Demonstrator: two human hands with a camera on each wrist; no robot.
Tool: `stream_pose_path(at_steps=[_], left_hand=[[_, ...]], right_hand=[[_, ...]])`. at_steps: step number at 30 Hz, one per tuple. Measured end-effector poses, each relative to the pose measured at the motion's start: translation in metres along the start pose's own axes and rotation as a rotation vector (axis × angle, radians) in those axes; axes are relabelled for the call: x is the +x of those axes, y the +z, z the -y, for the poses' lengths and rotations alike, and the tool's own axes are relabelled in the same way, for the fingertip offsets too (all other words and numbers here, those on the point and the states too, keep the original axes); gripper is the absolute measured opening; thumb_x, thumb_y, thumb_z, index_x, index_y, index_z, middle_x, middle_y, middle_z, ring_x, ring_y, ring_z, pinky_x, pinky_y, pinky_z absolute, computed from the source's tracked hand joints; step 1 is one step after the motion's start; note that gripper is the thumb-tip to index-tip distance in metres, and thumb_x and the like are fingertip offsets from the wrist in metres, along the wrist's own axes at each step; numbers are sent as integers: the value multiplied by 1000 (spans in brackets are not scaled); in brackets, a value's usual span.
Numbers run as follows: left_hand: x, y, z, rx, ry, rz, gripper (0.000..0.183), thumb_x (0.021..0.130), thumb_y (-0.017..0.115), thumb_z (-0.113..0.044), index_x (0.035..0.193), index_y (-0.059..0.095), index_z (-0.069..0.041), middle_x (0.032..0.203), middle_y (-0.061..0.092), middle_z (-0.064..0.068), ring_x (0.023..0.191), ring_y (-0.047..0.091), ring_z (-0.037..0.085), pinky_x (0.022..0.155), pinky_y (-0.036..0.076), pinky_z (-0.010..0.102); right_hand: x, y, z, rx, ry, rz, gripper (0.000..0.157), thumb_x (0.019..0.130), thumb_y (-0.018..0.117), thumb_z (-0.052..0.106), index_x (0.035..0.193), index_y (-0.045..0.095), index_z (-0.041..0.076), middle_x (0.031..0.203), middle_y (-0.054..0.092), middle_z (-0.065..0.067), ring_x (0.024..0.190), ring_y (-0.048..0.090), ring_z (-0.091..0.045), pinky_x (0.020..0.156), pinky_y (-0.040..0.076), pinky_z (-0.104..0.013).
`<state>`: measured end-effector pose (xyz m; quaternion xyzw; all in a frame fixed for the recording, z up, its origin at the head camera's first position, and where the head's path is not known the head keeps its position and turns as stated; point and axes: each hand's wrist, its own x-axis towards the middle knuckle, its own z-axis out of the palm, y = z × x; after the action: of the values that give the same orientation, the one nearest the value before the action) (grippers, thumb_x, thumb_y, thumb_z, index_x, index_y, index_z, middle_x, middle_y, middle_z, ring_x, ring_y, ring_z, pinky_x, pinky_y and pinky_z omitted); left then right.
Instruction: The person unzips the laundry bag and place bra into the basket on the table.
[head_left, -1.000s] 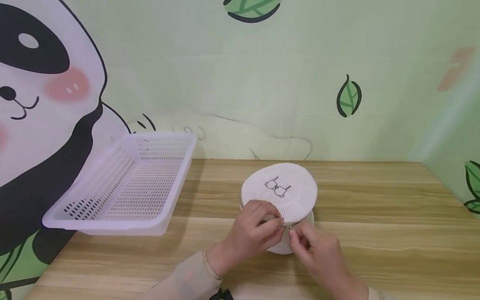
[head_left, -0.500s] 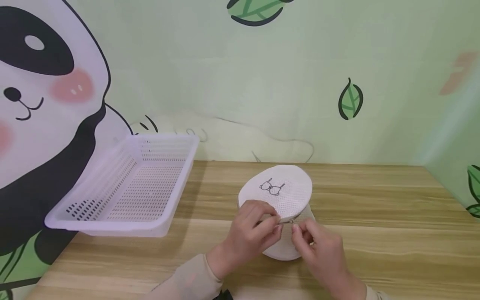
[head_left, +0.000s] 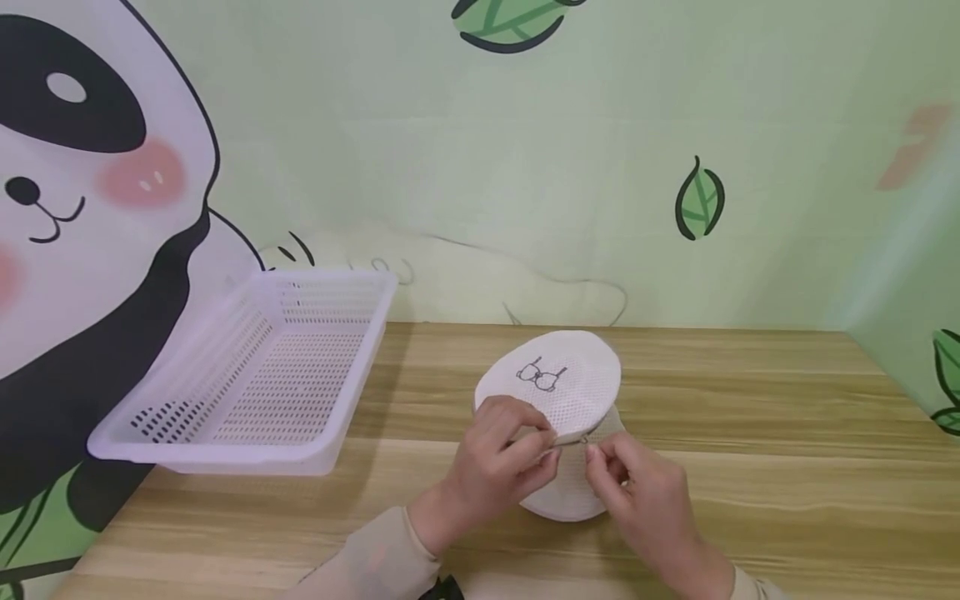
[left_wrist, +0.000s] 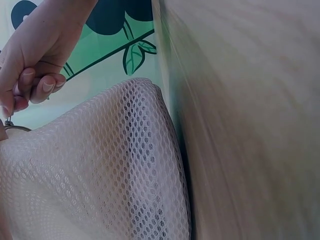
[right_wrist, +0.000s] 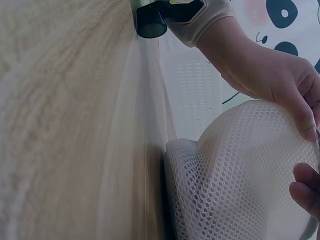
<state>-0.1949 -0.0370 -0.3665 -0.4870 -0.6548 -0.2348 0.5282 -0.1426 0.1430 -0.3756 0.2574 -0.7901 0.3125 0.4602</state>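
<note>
A white mesh laundry bag (head_left: 570, 392), round-topped with a line drawing of glasses, stands tilted on the table. My left hand (head_left: 501, 454) pinches the edge of its top beside the zipper. Thumb and forefinger of my right hand (head_left: 645, 492) pinch the small zipper pull (head_left: 585, 439) just to the right. In the left wrist view the mesh side (left_wrist: 100, 165) fills the middle, and the right hand (left_wrist: 37, 60) is above it at the pull. The right wrist view has the left hand (right_wrist: 275, 70) at the bag's rim. Inside the bag is hidden.
A white perforated plastic basket (head_left: 300, 392) stands on the left of the wooden table (head_left: 750, 400). Behind runs a green wall (head_left: 465, 183) with a panda and leaves. A black device (head_left: 444, 588) shows by the left sleeve.
The bag's top has tipped and shifted a little to the left. My right hand with the zipper pull has moved slightly away from my left hand, which keeps its grip.
</note>
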Motion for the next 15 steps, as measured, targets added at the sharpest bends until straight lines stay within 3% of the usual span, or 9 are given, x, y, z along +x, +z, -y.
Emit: stream_pose_path(at_steps=[7,15], left_hand=[[0,0,0,12,3,-19,8,82,57,-9,74,61,-9,81,60,2,75,59,16,77,51,31],[1,1,-1,15,9,-30,7,80,58,-8,73,60,-9,80,60,2,75,59,16,76,52,31]], right_hand=[[1,0,-1,26,16,-13,23,91,56,17,69,53,11,55,49,11,51,40,6,43,32,-7],[3,-3,-4,27,57,-1,16,78,62,0,69,55,10,53,51,10,50,41,8,42,32,-7]])
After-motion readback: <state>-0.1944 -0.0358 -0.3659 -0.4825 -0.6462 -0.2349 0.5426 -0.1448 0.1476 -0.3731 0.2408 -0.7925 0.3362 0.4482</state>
